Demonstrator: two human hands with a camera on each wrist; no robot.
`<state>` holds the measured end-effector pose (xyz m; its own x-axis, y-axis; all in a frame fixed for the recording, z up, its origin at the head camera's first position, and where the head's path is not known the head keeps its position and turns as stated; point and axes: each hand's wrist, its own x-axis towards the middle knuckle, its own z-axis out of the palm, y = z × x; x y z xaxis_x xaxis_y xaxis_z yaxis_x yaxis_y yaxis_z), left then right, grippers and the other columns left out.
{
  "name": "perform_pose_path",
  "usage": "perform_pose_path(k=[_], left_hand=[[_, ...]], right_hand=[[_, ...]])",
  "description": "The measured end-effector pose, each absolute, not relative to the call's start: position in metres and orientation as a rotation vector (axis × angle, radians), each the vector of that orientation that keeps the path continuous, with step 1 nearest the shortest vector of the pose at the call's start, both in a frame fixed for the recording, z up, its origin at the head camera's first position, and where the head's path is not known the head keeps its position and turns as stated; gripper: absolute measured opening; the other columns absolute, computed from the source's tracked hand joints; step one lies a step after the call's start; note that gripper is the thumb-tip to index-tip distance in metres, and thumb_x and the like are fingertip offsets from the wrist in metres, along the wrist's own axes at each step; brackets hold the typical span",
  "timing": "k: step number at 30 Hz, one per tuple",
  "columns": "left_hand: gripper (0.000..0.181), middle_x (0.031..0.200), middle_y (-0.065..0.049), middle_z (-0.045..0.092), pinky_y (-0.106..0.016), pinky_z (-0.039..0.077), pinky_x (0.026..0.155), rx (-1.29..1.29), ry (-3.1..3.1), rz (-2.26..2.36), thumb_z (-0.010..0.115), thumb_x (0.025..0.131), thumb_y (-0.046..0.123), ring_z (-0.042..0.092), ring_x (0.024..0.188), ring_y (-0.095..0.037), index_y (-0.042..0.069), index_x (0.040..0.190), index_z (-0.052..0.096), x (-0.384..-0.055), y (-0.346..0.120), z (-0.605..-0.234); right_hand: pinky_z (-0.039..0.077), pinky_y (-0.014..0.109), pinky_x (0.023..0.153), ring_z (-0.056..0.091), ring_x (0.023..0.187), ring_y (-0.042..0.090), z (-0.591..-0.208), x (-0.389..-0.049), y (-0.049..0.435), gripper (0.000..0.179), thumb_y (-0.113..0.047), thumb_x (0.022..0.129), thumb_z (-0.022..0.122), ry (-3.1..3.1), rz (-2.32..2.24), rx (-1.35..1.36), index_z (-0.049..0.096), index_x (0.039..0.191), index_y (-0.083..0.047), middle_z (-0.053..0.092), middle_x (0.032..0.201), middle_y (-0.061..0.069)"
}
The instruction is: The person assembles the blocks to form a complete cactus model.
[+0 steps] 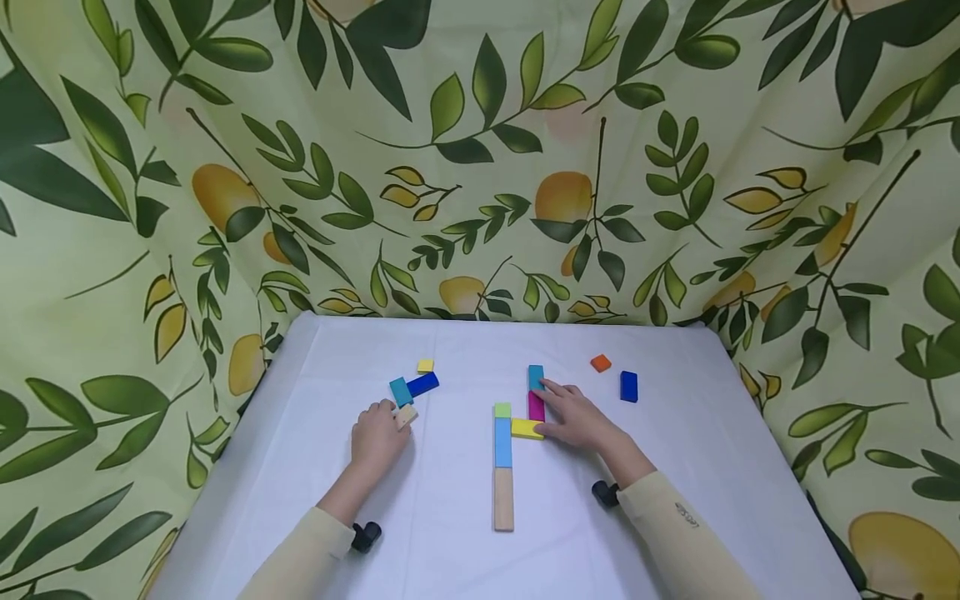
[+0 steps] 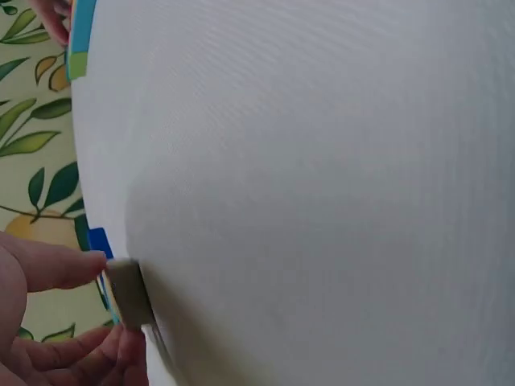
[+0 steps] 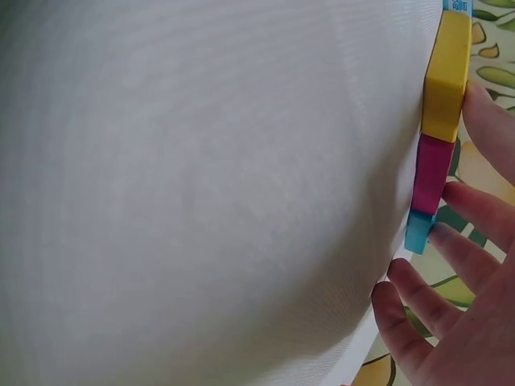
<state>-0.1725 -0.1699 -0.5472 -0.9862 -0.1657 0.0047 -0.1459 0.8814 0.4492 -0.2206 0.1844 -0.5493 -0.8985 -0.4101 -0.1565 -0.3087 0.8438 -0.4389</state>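
Observation:
My left hand (image 1: 377, 442) pinches a small plain wooden block (image 1: 406, 417) between thumb and fingers; the left wrist view shows its end face, close over the cloth. Just beyond it lie a teal block (image 1: 401, 392) and a dark blue block (image 1: 424, 383). With fingers spread, my right hand (image 1: 581, 419) rests along a yellow block (image 1: 525, 428), a magenta block (image 1: 536, 406) and another teal block (image 1: 536, 375), its thumb at the yellow one. The yellow block extends sideways from a column made of a green block (image 1: 502, 410), a light blue block (image 1: 503, 443) and a long wooden block (image 1: 503, 500).
A small yellow block (image 1: 425, 366) lies behind the left group. Toward the back right are an orange block (image 1: 601, 363) and a dark blue rectangular block (image 1: 628, 387). White cloth (image 1: 450, 550) covers the table, with a leaf-patterned curtain (image 1: 480, 208) around it.

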Motion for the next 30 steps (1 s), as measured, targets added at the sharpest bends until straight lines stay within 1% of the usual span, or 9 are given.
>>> perform_pose_path(k=[3, 6, 9, 14, 16, 20, 24, 28, 30], left_hand=[[0.051, 0.103, -0.024, 0.068, -0.045, 0.058, 0.075, 0.28, -3.029, -0.843, 0.073, 0.088, 0.02, 0.068, 0.087, -0.033, -0.012, 0.125, 0.058, -0.174, -0.171, -0.548], [0.064, 0.115, -0.026, 0.065, -0.047, 0.059, 0.08, 0.255, -3.085, -0.975, 0.075, 0.087, 0.023, 0.068, 0.095, -0.033, -0.01, 0.137, 0.051, -0.175, -0.173, -0.545], [0.072, 0.12, -0.022, 0.06, -0.045, 0.057, 0.083, 0.177, -3.176, -1.053, 0.08, 0.081, 0.016, 0.063, 0.096, -0.028, -0.002, 0.144, 0.049, -0.178, -0.179, -0.54], [0.062, 0.106, -0.009, 0.059, -0.033, 0.052, 0.072, -0.026, -3.254, -1.114, 0.084, 0.075, 0.006, 0.056, 0.085, -0.02, 0.004, 0.133, 0.06, -0.184, -0.186, -0.538], [0.057, 0.097, -0.006, 0.059, -0.031, 0.049, 0.068, -0.106, -3.262, -1.128, 0.086, 0.075, 0.008, 0.055, 0.081, -0.018, 0.004, 0.127, 0.062, -0.187, -0.185, -0.538], [0.057, 0.089, -0.003, 0.059, -0.031, 0.046, 0.067, -0.209, -3.282, -1.139, 0.089, 0.075, 0.017, 0.054, 0.079, -0.017, 0.005, 0.124, 0.062, -0.194, -0.179, -0.54], [0.06, 0.096, -0.003, 0.061, -0.033, 0.049, 0.075, -0.259, -3.24, -1.19, 0.089, 0.075, 0.024, 0.055, 0.086, -0.017, 0.004, 0.126, 0.063, -0.213, -0.157, -0.541], [0.062, 0.113, -0.005, 0.062, -0.038, 0.052, 0.09, -0.308, -3.158, -1.283, 0.088, 0.077, 0.027, 0.057, 0.099, -0.019, 0.005, 0.13, 0.063, -0.24, -0.123, -0.535], [0.062, 0.119, -0.007, 0.061, -0.04, 0.051, 0.094, -0.336, -3.143, -1.347, 0.086, 0.079, 0.027, 0.057, 0.104, -0.021, 0.007, 0.133, 0.062, -0.252, -0.108, -0.532]], right_hand=[[0.041, 0.062, 0.109, 0.032, 0.147, 0.04, -0.548, -0.22, 0.184, 0.073, -0.048, 0.089, 0.073, 2.778, -0.606, -0.536, 0.048, 0.152, -0.021, 0.031, 0.166, 0.006], [0.041, 0.062, 0.109, 0.031, 0.148, 0.04, -0.549, -0.22, 0.185, 0.073, -0.048, 0.089, 0.074, 2.779, -0.608, -0.526, 0.048, 0.152, -0.022, 0.03, 0.166, 0.005], [0.041, 0.062, 0.109, 0.031, 0.148, 0.04, -0.549, -0.22, 0.185, 0.073, -0.047, 0.089, 0.074, 2.775, -0.61, -0.515, 0.048, 0.152, -0.022, 0.03, 0.166, 0.005], [0.042, 0.061, 0.108, 0.031, 0.148, 0.039, -0.549, -0.221, 0.186, 0.073, -0.046, 0.088, 0.075, 2.776, -0.599, -0.503, 0.047, 0.152, -0.024, 0.031, 0.166, 0.005], [0.042, 0.061, 0.108, 0.031, 0.148, 0.039, -0.55, -0.221, 0.186, 0.073, -0.047, 0.089, 0.075, 2.778, -0.594, -0.505, 0.047, 0.152, -0.024, 0.031, 0.166, 0.004], [0.041, 0.061, 0.109, 0.032, 0.148, 0.038, -0.552, -0.222, 0.186, 0.073, -0.047, 0.089, 0.075, 2.782, -0.595, -0.507, 0.047, 0.152, -0.025, 0.031, 0.166, 0.004], [0.041, 0.062, 0.109, 0.033, 0.147, 0.039, -0.553, -0.221, 0.186, 0.073, -0.048, 0.088, 0.075, 2.781, -0.604, -0.517, 0.048, 0.152, -0.024, 0.032, 0.165, 0.004], [0.04, 0.061, 0.11, 0.032, 0.148, 0.038, -0.554, -0.221, 0.186, 0.074, -0.05, 0.089, 0.074, 2.786, -0.591, -0.523, 0.047, 0.153, -0.025, 0.031, 0.166, 0.003], [0.04, 0.061, 0.11, 0.033, 0.148, 0.038, -0.555, -0.221, 0.186, 0.074, -0.05, 0.089, 0.074, 2.791, -0.581, -0.515, 0.046, 0.153, -0.025, 0.031, 0.166, 0.003]])
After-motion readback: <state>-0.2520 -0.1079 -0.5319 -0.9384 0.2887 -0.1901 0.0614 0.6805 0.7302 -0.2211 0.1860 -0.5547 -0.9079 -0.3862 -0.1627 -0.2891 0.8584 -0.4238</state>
